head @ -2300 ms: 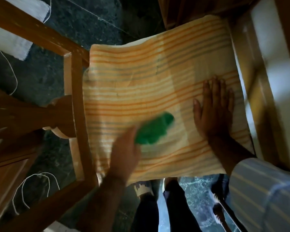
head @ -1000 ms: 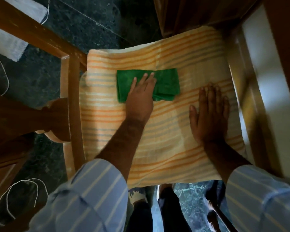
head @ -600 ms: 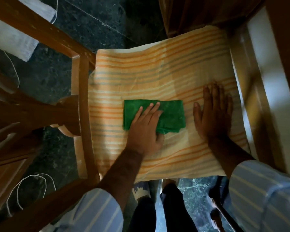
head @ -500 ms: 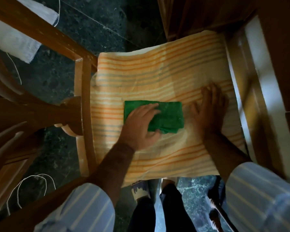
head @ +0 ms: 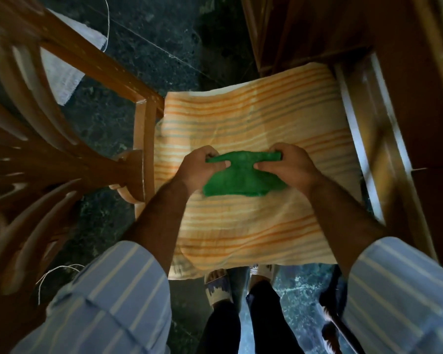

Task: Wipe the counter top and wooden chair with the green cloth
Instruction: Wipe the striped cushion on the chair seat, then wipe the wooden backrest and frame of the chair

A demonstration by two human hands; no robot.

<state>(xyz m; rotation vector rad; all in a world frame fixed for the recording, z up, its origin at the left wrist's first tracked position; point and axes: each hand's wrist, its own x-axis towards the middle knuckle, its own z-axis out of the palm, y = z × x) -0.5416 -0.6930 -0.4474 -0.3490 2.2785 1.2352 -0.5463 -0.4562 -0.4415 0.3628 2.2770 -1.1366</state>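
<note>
Green cloth (head: 242, 178): held over the middle of the striped cushion (head: 253, 118), long axis running left–right. Left hand (head: 202, 167) and right hand (head: 287, 166) each pinch an upper corner, fingers curled closed. Wooden chair (head: 145, 139) frame borders the cushion's left edge; cushion surface bare around cloth.

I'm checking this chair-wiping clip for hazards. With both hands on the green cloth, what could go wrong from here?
The striped seat cover lies loose and rumpled on the wooden chair; with neither the left hand nor the right hand pinning it, wiping may bunch or drag it. The green cloth is bunched, so less of it would touch the surface.
</note>
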